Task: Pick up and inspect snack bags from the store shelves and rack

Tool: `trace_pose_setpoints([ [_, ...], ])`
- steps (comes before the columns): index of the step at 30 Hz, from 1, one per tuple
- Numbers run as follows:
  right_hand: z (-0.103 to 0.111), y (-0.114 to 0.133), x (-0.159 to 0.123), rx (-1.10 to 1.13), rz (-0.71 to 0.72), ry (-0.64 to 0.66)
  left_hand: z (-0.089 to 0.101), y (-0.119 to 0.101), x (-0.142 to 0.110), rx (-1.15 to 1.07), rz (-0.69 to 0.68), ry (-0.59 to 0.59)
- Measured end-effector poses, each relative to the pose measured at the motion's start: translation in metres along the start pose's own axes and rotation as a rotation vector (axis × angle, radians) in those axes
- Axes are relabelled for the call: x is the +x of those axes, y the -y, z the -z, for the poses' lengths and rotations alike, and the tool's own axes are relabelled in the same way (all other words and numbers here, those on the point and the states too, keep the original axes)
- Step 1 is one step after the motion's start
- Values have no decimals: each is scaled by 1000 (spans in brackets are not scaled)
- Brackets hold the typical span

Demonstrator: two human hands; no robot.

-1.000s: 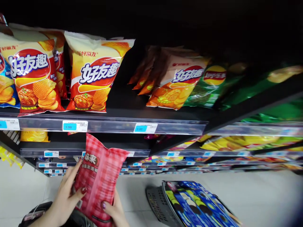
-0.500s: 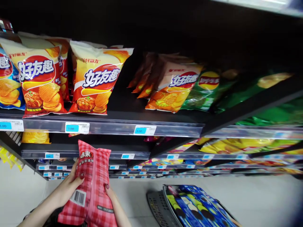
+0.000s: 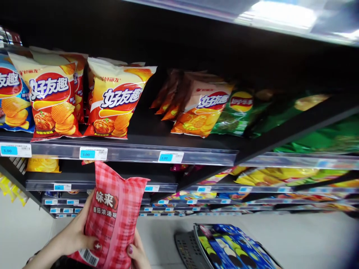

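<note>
Left hand (image 3: pixel 74 235) and right hand (image 3: pixel 138 254) pinch red-and-pink checked plastic snack bag (image 3: pixel 112 220) by its sides, thumbs on near face, other fingers mostly hidden. Bag held tilted before black shelf rack (image 3: pixel 151 129), left of grey perforated plastic basket (image 3: pixel 186 246).

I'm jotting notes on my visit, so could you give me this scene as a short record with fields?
Held item: red checked bag, upright but tilted, barcode showing
Left hand: grips the bag's left side
Right hand: grips its right side
Upper shelf: chip bags in several colours
Price tag: 3.00
Lower right: grey basket with blue packaging
</note>
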State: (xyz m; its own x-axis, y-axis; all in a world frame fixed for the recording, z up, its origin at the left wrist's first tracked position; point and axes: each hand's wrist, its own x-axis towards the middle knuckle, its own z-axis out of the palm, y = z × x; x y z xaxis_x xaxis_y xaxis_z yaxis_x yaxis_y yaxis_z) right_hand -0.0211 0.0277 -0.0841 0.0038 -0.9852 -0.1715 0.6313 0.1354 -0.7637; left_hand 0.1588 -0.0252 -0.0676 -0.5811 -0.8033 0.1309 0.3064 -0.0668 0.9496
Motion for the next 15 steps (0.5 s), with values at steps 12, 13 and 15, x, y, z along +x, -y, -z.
trace_pose_setpoints([
  [12, 34, -58, 13, -640, 282, -460, -14, 25, -6, 613, 60, -124],
  [13, 36, -64, 9, -762, 305, -507, -17, 28, -5, 487, 45, -62],
  [15, 40, -73, -3, -939, 356, -515, -21, 31, -2, 129, 12, -33],
])
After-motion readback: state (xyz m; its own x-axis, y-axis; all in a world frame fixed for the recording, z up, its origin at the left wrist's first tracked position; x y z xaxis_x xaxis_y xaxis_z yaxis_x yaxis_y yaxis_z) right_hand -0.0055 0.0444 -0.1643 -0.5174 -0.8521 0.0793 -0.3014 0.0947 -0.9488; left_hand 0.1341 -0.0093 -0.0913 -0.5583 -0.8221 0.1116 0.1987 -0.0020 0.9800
